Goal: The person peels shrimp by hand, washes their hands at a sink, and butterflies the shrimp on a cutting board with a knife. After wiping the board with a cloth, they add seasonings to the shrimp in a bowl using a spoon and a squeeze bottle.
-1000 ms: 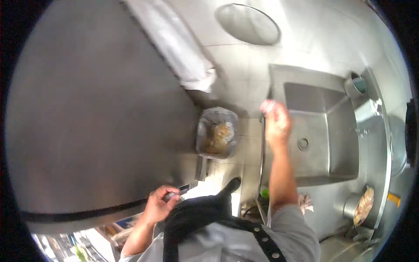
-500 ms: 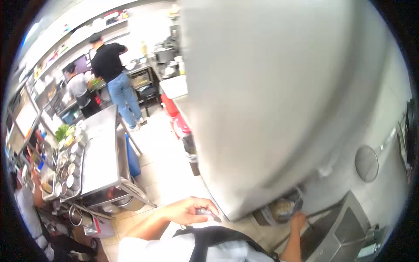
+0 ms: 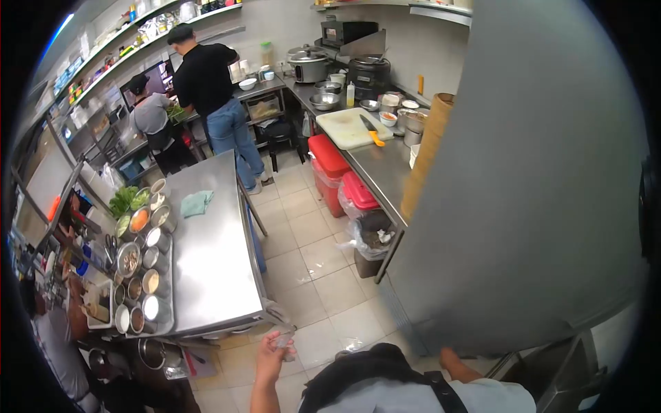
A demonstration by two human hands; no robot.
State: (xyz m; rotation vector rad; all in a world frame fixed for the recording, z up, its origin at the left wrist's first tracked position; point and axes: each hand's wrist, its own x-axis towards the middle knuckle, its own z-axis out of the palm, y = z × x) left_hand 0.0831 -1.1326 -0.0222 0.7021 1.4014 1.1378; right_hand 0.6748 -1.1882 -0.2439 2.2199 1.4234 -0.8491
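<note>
My left hand (image 3: 270, 352) is at the bottom centre, near the corner of the steel worktable (image 3: 213, 248). Its fingers are closed around a piece of clear, thin plastic (image 3: 284, 341). Of my right arm, a short stretch of bare skin (image 3: 460, 366) shows low beside the large grey panel (image 3: 530, 206); its fingers cannot be made out. Metal containers (image 3: 157, 308) of food line the worktable's left side, and a green cloth (image 3: 197, 203) lies on its top.
Two people (image 3: 206, 82) (image 3: 150, 120) stand at the back counter; another person (image 3: 58, 344) is at lower left. On the right counter, a cutting board (image 3: 351, 128) holds an orange-handled knife (image 3: 372, 131). Red bins (image 3: 328, 165) and a lined trash bin (image 3: 370, 244) stand on the tiled floor (image 3: 296, 275).
The view has swung left from the sink to the kitchen and its worktable. My left hand still holds something; my right hand, earlier visible near the sink, is now mostly hidden.
</note>
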